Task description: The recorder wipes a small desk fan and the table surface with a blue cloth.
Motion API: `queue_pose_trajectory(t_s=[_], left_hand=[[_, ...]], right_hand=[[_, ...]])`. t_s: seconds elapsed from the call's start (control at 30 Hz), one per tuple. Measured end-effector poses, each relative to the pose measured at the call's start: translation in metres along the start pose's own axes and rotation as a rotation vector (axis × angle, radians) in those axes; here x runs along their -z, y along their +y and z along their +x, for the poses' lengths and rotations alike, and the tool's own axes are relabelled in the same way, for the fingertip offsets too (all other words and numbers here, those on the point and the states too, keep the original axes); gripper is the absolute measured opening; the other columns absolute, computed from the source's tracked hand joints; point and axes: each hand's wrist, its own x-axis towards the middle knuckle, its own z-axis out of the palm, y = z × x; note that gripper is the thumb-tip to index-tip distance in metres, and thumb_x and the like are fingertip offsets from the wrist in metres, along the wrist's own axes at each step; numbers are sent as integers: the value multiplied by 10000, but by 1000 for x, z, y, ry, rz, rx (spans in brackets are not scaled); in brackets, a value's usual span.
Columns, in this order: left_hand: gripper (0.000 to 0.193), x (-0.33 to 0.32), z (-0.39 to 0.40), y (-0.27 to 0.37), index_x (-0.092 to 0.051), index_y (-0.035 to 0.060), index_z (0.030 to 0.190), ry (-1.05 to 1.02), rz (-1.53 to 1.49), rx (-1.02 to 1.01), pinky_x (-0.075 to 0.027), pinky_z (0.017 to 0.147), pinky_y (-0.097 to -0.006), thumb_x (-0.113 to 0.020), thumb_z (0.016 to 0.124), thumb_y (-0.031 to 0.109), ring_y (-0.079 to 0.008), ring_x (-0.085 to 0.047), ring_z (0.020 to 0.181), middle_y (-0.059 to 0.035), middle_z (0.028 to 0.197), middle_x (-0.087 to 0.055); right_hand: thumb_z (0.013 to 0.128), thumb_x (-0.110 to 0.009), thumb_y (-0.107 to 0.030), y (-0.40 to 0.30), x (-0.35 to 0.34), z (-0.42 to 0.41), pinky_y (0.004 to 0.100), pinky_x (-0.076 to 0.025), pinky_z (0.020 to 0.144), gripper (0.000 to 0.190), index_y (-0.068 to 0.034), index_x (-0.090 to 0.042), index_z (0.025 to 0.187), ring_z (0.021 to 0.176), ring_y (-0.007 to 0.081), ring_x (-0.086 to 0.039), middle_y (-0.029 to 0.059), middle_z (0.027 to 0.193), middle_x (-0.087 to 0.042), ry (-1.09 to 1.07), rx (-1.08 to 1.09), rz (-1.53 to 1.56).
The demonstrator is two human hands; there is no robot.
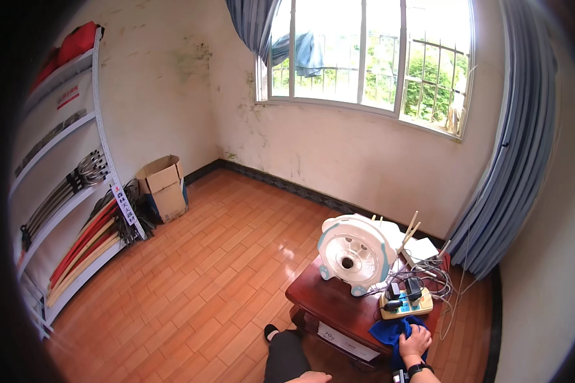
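My right hand (414, 341) grips a blue cloth (388, 330) at the near right corner of a dark red wooden table (326, 297). Just beyond the cloth lies a cream power strip (419, 306) with several black plugs in it. A white and light-blue round appliance (354, 253), shaped like an animal head, stands on the table to the left of the strip. At the bottom edge, my left hand (316, 377) is partly visible near my leg; its fingers are only partly in view and its hold cannot be made out.
Tangled cables (441, 277) and a white router (420, 251) with antennas crowd the table's back right. A blue curtain (512, 158) hangs beside it. Across the tiled floor stand an open cardboard box (165, 191) and a metal shelf (72, 203) with long-handled tools.
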Motion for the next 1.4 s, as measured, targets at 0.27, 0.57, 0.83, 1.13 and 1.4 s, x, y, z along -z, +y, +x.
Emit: queue_pose_trajectory(t_s=[0.27,0.57,0.83,1.13,1.4], left_hand=[[417,2,3,0,-611,42,1114,-21,9,-22,-476,865,-444,-558,853,363,-349,-583,1044,-183,1121,-622],[391,1,6,0,-620,53,1082,-10,1,15,-475,858,-454,-557,851,362,-349,-586,1035,-179,1099,-628],[412,5,-6,3,-606,48,1110,15,-21,10,-470,874,-450,-561,850,365,-345,-578,1055,-183,1128,-614],[420,6,2,3,-603,44,1122,-41,13,-10,-470,874,-451,-555,851,362,-348,-582,1049,-188,1130,-615],[405,7,3,2,-615,38,1093,-25,-9,0,-474,859,-458,-567,845,355,-354,-587,1034,-190,1104,-624]], right_hand=[[631,-694,-337,1,5,-21,463,-299,991,401,-171,-611,987,1110,291,-434,76,1081,-523,-32,110,17],[663,-692,-372,0,-3,17,450,-305,964,421,-161,-590,1013,1088,287,-437,77,1064,-515,-38,17,-55],[691,-678,-330,-2,1,-2,462,-309,976,390,-159,-591,1030,1123,290,-433,86,1104,-521,-25,-26,-33],[645,-686,-347,-1,7,-11,458,-302,972,394,-156,-612,981,1100,292,-430,71,1086,-517,-50,70,-6],[672,-681,-365,1,0,16,452,-304,968,417,-158,-596,1024,1109,284,-428,75,1090,-520,-63,-2,-39]])
